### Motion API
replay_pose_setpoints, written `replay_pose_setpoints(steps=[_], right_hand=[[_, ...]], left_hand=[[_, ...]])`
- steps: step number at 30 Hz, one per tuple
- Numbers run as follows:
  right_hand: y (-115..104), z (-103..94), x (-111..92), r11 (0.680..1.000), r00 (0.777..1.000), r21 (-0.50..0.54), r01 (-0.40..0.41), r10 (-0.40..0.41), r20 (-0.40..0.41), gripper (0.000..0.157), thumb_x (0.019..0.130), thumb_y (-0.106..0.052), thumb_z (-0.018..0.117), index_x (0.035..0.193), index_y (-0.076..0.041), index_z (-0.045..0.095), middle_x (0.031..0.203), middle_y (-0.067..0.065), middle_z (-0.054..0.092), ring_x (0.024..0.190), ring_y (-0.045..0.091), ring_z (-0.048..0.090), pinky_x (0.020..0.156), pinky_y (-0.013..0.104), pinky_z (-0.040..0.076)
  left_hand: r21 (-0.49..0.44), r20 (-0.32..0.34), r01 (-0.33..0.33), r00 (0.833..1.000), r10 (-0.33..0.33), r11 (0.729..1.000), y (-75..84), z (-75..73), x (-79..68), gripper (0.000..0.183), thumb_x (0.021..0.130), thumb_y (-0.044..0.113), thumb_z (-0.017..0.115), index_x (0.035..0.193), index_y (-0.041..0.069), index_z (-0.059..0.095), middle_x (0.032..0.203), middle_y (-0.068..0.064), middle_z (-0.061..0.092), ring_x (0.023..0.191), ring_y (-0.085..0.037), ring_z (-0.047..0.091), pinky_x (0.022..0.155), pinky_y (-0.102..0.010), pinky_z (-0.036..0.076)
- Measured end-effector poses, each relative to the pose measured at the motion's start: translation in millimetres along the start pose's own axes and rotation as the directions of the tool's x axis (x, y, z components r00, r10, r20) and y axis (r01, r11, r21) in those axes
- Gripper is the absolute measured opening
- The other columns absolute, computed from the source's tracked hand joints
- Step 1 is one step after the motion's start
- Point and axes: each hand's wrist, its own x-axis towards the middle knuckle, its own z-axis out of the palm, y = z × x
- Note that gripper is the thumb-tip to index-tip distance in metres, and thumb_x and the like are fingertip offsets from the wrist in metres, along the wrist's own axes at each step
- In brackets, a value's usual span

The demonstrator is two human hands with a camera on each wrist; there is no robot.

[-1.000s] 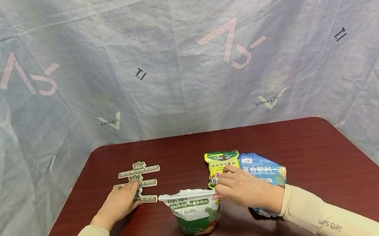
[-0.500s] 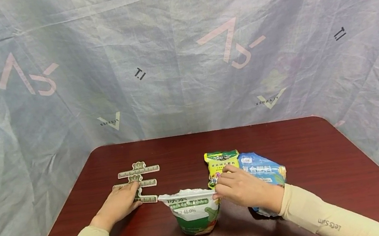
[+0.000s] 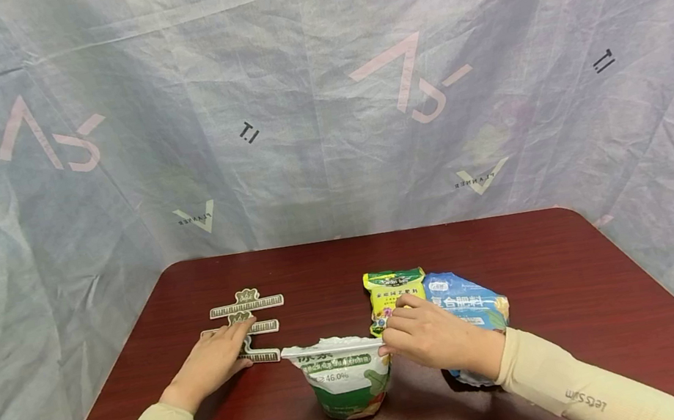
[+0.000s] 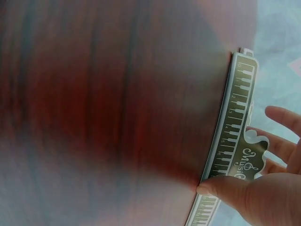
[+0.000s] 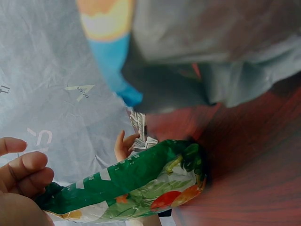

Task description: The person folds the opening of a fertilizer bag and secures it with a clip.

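My left hand [image 3: 217,353] is at the left over flat music clips printed with piano keys. Its thumb lies on the long edge of the nearest clip [image 4: 230,122], and its fingers lie past the plate lettered Music, the index finger raised. That clip [image 3: 261,356] lies closest to me, with the middle clip [image 3: 266,326] and the far clip [image 3: 247,306] behind it. My right hand [image 3: 428,334] pinches the top right corner of a green and white fertilizer bag [image 3: 349,386]. The bag stands upright, a white strip across its top. Vegetables are printed on the bag [image 5: 141,181] in the right wrist view.
Behind my right hand stands a small yellow and green packet [image 3: 396,289]. A blue bag [image 3: 459,297] leans beside it, partly hidden by my right wrist. The dark red tabletop [image 3: 319,265] meets a grey printed cloth [image 3: 324,130] at the back.
My left index finger has straightened and lifted slightly. The right hand, the bags and the clips have stayed in place.
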Motion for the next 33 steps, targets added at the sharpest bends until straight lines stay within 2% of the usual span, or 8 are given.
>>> replay_pose_setpoints(steps=[11, 22, 25, 30, 33], right_hand=[[-1, 0.0, 0, 1.0, 1.0, -0.004, 0.004, -0.004, -0.001, 0.027, 0.097, -0.026, 0.045, 0.073, -0.013, 0.047, 0.064, -0.005, 0.042, 0.055, 0.009, 0.039, 0.065, 0.029, 0.038], [-1, -0.7, 1, 1.0, 1.0, -0.003, -0.002, 0.002, 0.002, 0.027, 0.098, -0.025, 0.045, 0.073, -0.013, 0.047, 0.064, -0.005, 0.042, 0.055, 0.009, 0.038, 0.065, 0.029, 0.038], [-1, -0.6, 1, 1.0, 1.0, -0.005, -0.004, 0.004, 0.001, 0.027, 0.098, -0.025, 0.044, 0.073, -0.013, 0.047, 0.064, -0.005, 0.042, 0.055, 0.009, 0.038, 0.065, 0.029, 0.038], [-1, -0.7, 1, 1.0, 1.0, -0.006, -0.006, 0.006, 0.001, 0.027, 0.098, -0.025, 0.045, 0.073, -0.013, 0.047, 0.064, -0.005, 0.043, 0.055, 0.009, 0.038, 0.065, 0.029, 0.038], [-1, -0.9, 1, 1.0, 1.0, -0.005, -0.008, 0.008, 0.003, 0.027, 0.097, -0.025, 0.045, 0.073, -0.013, 0.047, 0.064, -0.005, 0.043, 0.055, 0.009, 0.038, 0.065, 0.029, 0.037]], left_hand=[[0.055, -0.005, -0.013, 1.0, 0.014, 0.998, 0.1, 0.3, -0.8, 0.07, 0.074, 0.037, 0.073, 0.129, 0.003, 0.047, 0.121, -0.012, 0.056, 0.1, -0.031, 0.058, 0.081, -0.046, 0.042], [0.055, 0.001, -0.02, 1.0, 0.02, 0.998, -3.5, -0.2, -1.4, 0.061, 0.072, 0.039, 0.073, 0.117, 0.002, 0.055, 0.113, -0.011, 0.057, 0.1, -0.027, 0.058, 0.078, -0.044, 0.043], [0.045, -0.026, -0.046, 0.999, 0.047, 0.998, -4.9, -0.3, -1.5, 0.056, 0.071, 0.037, 0.074, 0.111, 0.002, 0.057, 0.108, -0.011, 0.057, 0.095, -0.028, 0.059, 0.076, -0.044, 0.044], [0.053, -0.087, -0.115, 0.989, 0.12, 0.992, -8.7, 2.1, -2.0, 0.041, 0.069, 0.036, 0.077, 0.094, 0.008, 0.057, 0.095, -0.006, 0.053, 0.08, -0.026, 0.059, 0.07, -0.042, 0.045], [0.078, -0.104, -0.15, 0.982, 0.157, 0.986, -10.3, 2.6, -1.8, 0.039, 0.069, 0.037, 0.076, 0.091, 0.011, 0.057, 0.091, -0.003, 0.053, 0.079, -0.023, 0.059, 0.069, -0.04, 0.044]])
